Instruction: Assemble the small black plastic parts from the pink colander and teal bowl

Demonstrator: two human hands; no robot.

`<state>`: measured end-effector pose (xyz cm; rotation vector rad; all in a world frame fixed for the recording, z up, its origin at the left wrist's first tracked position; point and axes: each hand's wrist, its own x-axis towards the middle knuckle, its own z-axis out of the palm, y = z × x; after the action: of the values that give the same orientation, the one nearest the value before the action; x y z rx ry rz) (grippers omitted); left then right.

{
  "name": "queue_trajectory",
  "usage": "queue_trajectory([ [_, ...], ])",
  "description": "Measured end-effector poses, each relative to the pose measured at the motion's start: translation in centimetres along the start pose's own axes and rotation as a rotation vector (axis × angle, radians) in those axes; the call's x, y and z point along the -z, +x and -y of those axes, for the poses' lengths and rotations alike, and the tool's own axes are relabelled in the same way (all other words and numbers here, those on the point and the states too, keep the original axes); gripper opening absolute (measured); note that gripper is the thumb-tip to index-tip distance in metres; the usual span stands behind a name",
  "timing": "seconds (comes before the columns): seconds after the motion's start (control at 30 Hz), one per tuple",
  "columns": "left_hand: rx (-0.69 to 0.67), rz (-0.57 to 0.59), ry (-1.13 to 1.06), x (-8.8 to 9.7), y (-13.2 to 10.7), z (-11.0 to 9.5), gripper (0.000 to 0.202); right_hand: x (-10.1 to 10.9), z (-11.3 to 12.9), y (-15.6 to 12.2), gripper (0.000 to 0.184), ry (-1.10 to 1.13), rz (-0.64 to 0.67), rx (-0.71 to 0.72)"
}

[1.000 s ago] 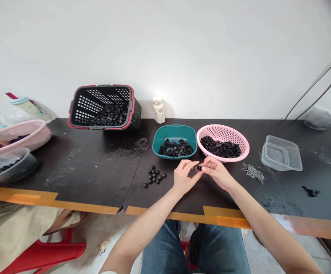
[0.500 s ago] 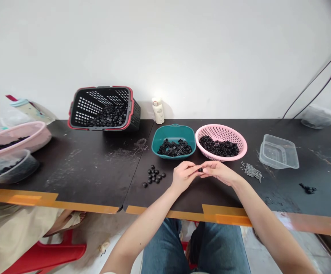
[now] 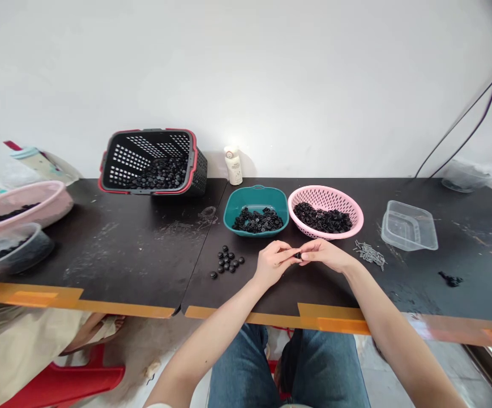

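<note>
My left hand (image 3: 273, 262) and my right hand (image 3: 324, 255) meet over the black tabletop (image 3: 313, 289), their fingertips pinching a small black plastic part (image 3: 298, 255). Most of that part is hidden by my fingers. Just left of my left hand lies a small group of round black parts (image 3: 227, 262). A teal basket (image 3: 256, 195) of black parts and a pink perforated bowl (image 3: 325, 195) holding more stand beyond my hands. Grey metal screws (image 3: 370, 253) lie near my right hand.
A black basket with a red rim (image 3: 152, 131) lies tilted at the back left. A white bottle (image 3: 232, 167) stands by the wall, with a transparent plastic tray (image 3: 409, 226) at right. A co-worker's pink basin (image 3: 20, 199) sits at far left.
My hands have come closer together, with the fingertips now meeting around the small black part. The whole scene has shifted slightly left in the view.
</note>
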<state>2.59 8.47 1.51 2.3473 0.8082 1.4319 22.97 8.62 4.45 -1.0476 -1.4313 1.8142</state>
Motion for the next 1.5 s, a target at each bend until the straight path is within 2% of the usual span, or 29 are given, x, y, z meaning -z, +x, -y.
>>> queue_trajectory([
  [0.23,-0.001,0.003,-0.032,-0.2,-0.1,0.1,0.025,0.1,0.2,-0.1,0.019,-0.098,-0.01,0.059],
  [0.53,-0.012,0.027,0.028,-0.1,-0.3,0.2,0.024,-0.3,-0.1,0.2,0.021,-0.162,-0.032,0.131],
  [0.67,-0.01,-0.014,0.029,0.1,-0.3,0.4,0.024,-0.8,-0.7,0.7,0.023,-0.109,-0.096,0.204],
  [0.97,0.005,-0.04,0.046,0.5,0.1,0.6,0.023,-1.8,-3.1,2.0,0.021,0.103,-0.177,0.261],
  [1.1,-0.003,-0.022,0.074,0.4,0.0,0.6,0.023,-1.9,-3.0,2.0,0.02,0.151,-0.139,0.231],
  [1.3,-0.03,-0.064,0.12,0.3,-0.2,0.3,0.022,-2.3,-2.2,1.5,0.035,0.153,-0.029,0.185],
  [1.5,0.008,-0.051,0.132,0.4,-0.2,0.4,0.025,-3.3,-2.4,1.5,0.025,0.162,-0.197,0.254],
])
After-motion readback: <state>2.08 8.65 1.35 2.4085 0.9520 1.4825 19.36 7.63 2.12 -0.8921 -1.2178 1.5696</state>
